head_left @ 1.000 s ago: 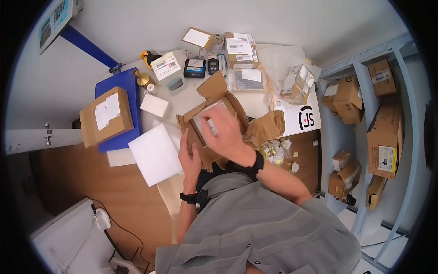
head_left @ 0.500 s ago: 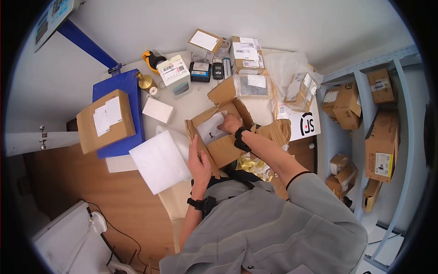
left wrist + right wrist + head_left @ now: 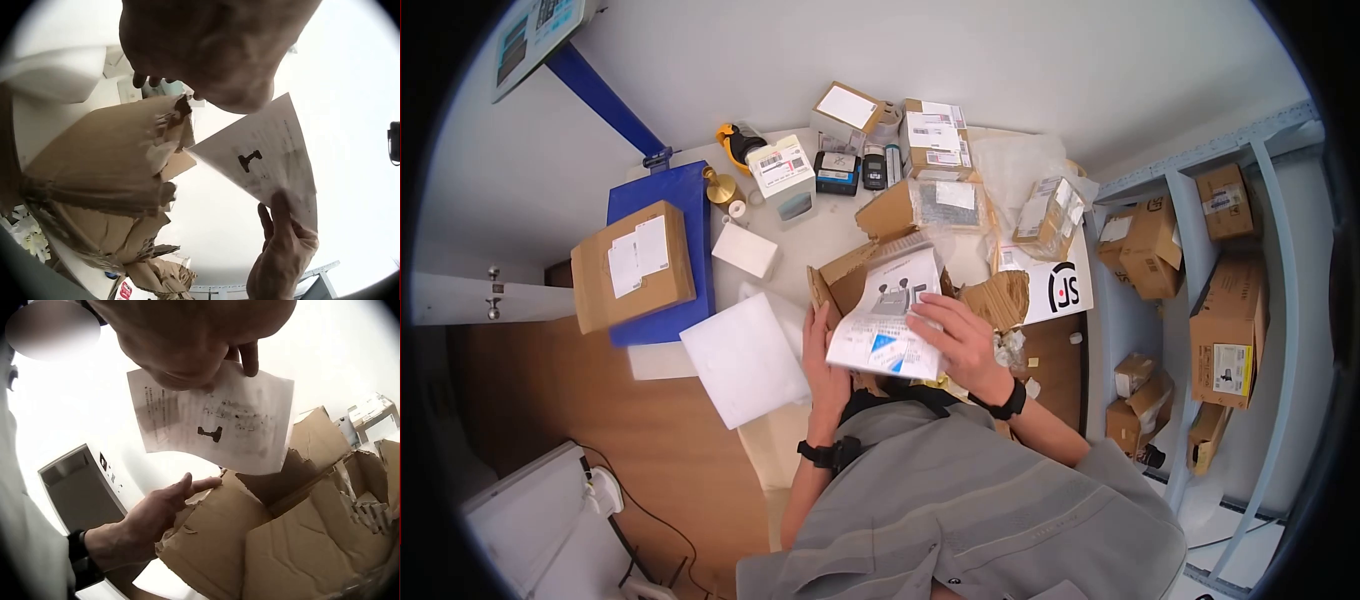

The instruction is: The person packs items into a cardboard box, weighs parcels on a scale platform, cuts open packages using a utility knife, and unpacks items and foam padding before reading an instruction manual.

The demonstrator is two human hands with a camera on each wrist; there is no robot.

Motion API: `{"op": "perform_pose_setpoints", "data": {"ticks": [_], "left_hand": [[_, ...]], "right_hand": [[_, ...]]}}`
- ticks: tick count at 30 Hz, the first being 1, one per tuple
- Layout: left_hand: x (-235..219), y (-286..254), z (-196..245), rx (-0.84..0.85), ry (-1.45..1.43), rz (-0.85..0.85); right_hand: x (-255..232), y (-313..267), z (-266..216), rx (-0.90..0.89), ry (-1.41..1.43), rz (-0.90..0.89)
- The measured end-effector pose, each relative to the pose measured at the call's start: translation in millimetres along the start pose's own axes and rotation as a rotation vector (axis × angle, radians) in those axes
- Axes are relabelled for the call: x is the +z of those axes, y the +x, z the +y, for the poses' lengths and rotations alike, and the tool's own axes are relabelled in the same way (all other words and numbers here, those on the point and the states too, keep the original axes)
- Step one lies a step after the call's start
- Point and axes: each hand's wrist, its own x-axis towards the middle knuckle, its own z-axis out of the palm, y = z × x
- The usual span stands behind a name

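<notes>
My right hand [image 3: 962, 345] pinches a printed paper leaflet [image 3: 885, 315] by its right edge and holds it over the open cardboard box [image 3: 840, 275]. Pictures and blue patches show on the leaflet's upper face in the head view. A dark drill shape [image 3: 250, 160] is printed on the side facing the left wrist camera. Torn, ragged edges run along the box [image 3: 300, 531]. My left hand [image 3: 826, 370] lies against the box's left side, its fingers extended along the cardboard in the right wrist view [image 3: 153, 515]. Much of the box's inside is hidden behind the leaflet.
A white foam block [image 3: 745, 355] lies left of the box, with a small white box [image 3: 745, 248] behind it. A taped carton [image 3: 635, 262] sits on a blue platform [image 3: 690, 190]. Labelled parcels [image 3: 935, 135] stand at the back; shelves with cartons [image 3: 1230, 320] are on the right.
My right hand reached into the box, took hold of the leaflet and lifted it up toward me, tilted over the box. My left hand stays at the box's left side.
</notes>
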Motion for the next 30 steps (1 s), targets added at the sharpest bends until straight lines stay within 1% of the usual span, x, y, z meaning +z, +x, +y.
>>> {"op": "perform_pose_setpoints", "data": {"ticks": [1, 2, 3, 4, 5, 6, 7, 9, 10, 11, 12, 13, 15, 16, 17, 18, 19, 20, 21, 22, 24, 26, 27, 28, 29, 30], "left_hand": [[-7, 0, 12, -0.02, -0.039, 0.045], [-15, -3, 20, -0.023, -0.086, 0.077], [-23, -8, 25, -0.028, -0.129, 0.111], [-34, -13, 25, -0.137, -0.356, 0.054], [-45, -17, 25, -0.248, -0.583, -0.001], [-56, -17, 39, -0.299, -0.747, -0.057], [-65, -18, 54, -0.294, -0.731, -0.045], [-77, -22, 76, -0.497, -0.751, -0.177], [-79, -24, 76, -0.533, -0.778, -0.1], [-80, -27, 74, -0.532, -0.766, -0.084], [-81, -30, 70, -0.435, -0.706, -0.016], [-84, -33, 66, -0.338, -0.642, 0.05], [-96, -39, 59, -0.337, -0.567, 0.062], [-98, -42, 57, -0.283, -0.589, 0.111], [-101, -44, 54, -0.228, -0.61, 0.159], [-105, -45, 49, -0.229, -0.598, 0.178], [-108, -45, 43, -0.204, -0.563, 0.191], [-112, -45, 36, -0.18, -0.528, 0.203], [-115, -44, 29, -0.182, -0.519, 0.219], [-119, -43, 21, -0.2, -0.503, 0.241], [-127, -39, -6, -0.222, -0.482, 0.272], [-138, -36, -47, -0.223, -0.268, 0.248], [-141, -35, -58, -0.228, -0.263, 0.255], [-144, -34, -67, -0.308, -0.2, 0.268], [-146, -34, -78, -0.387, -0.138, 0.279], [-147, -32, -86, -0.389, -0.014, 0.305]], "right_hand": [[-4, -4, -8, -0.065, 0.005, 0.064], [-5, -8, -14, -0.063, 0.014, 0.077], [-3, -12, -21, -0.102, 0.063, 0.098], [1, -15, -27, -0.14, 0.115, 0.118], [5, -17, -32, -0.139, 0.133, 0.13], [10, -19, -36, -0.165, 0.173, 0.114], [14, -21, -38, -0.196, 0.212, 0.098], [22, -23, -41, -0.215, 0.267, 0.079], [25, -22, -43, -0.172, 0.266, 0.034], [30, -21, -44, -0.13, 0.266, -0.012], [34, -24, -38, -0.113, 0.213, -0.041], [36, -26, -33, -0.122, 0.232, -0.037], [38, -33, -23, 0.016, 0.168, 0.007], [39, -39, -17, 0.004, 0.188, 0.005], [39, -48, -10, 0.125, 0.212, 0.0], [39, -57, -4, 0.247, 0.233, -0.006], [40, -65, 0, 0.237, 0.252, -0.01], [41, -73, 3, 0.431, 0.26, -0.105], [42, -81, 7, 0.625, 0.263, -0.204], [44, -88, 13, 0.617, 0.273, -0.212], [50, -97, 23, 0.707, 0.172, -0.384], [53, -96, 28, 0.695, 0.16, -0.399], [54, -94, 28, 0.69, 0.139, -0.406], [52, -87, 26, 0.694, 0.137, -0.361], [55, -84, 29, 0.693, 0.141, -0.366], [56, -82, 35, 0.778, 0.2, -0.422]]}}
